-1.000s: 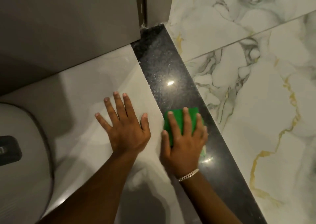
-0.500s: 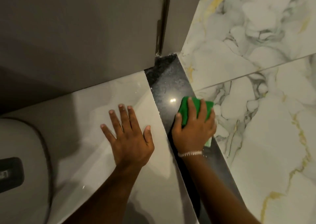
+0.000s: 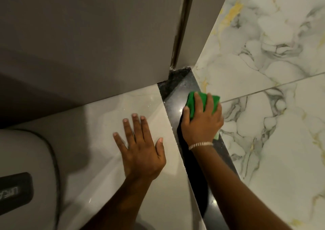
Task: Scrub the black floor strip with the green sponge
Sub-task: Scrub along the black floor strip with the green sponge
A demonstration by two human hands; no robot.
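Right hand (image 3: 202,122) fingers curled down on green sponge (image 3: 193,105) near black floor strip (image 3: 177,96) end, left hand (image 3: 140,150) splayed flat, empty; risk: sponge drifting onto marble tile (image 3: 263,124), missing grimy corner.

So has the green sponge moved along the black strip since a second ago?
Yes. The green sponge under the right hand has slid up the black strip toward the grey wall corner, now much closer to the strip's far end.

Green sponge (image 3: 193,105), black strip (image 3: 175,96), gold-veined marble (image 3: 263,142)
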